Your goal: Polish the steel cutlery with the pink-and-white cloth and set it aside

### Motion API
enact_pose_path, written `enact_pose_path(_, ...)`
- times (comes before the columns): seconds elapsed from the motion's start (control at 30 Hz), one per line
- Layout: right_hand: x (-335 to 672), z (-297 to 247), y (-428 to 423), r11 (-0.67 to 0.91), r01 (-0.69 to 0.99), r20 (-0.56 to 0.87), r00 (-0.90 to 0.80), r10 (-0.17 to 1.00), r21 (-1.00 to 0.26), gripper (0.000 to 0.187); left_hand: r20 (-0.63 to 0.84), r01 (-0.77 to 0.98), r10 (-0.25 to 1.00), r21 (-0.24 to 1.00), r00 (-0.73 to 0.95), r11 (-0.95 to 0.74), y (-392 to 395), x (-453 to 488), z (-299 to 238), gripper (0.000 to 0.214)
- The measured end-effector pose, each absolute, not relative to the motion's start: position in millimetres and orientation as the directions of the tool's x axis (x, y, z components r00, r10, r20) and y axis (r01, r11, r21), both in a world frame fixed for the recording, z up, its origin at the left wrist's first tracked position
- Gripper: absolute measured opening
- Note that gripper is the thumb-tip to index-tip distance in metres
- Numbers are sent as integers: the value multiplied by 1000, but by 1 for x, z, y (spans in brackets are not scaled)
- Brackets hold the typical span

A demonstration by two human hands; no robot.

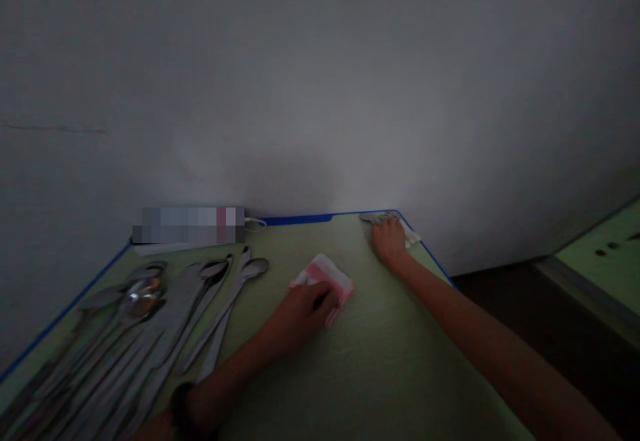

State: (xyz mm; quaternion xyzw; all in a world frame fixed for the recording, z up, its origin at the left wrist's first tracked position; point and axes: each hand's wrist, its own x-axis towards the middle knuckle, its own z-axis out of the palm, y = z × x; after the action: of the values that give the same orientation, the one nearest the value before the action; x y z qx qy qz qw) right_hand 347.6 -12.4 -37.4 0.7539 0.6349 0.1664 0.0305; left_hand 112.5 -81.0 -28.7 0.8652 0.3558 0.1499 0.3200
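Note:
My left hand (303, 307) rests on a folded pink and white cloth (327, 274) in the middle of the pale green table (380, 361), fingers curled over its near edge. My right hand (389, 239) reaches to the far right corner of the table and lies over a metal spoon (373, 217) and a bit of white cloth or paper (411, 238). Its fingers are turned away from me, so their grip is hard to read.
Several long metal spoons (150, 321) lie in a fan on the left of the table. A blurred-out box (189, 225) stands at the back edge against the white wall. The table has a blue rim (300, 219). Another green surface (605, 254) shows at the far right.

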Motion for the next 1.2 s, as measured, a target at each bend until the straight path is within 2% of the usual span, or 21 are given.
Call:
enact_pose_path(0.33,343,-33,-14,-162,938,179,110,978,308,36,-67,546,694,672,717,-500,-77,107,-15,34)
enact_pose_path(1.03,346,-28,-12,-188,943,150,152,977,274,37,-54,540,685,661,727,-521,-75,105,-16,33)
enact_pose_path(1.13,329,-21,-23,-182,949,189,135,973,256,38,-62,519,653,666,755,-536,-73,97,-3,30)
enact_pose_path(1.2,307,-18,-35,-133,964,206,86,975,229,36,-119,503,596,679,794,-535,-71,88,9,27)
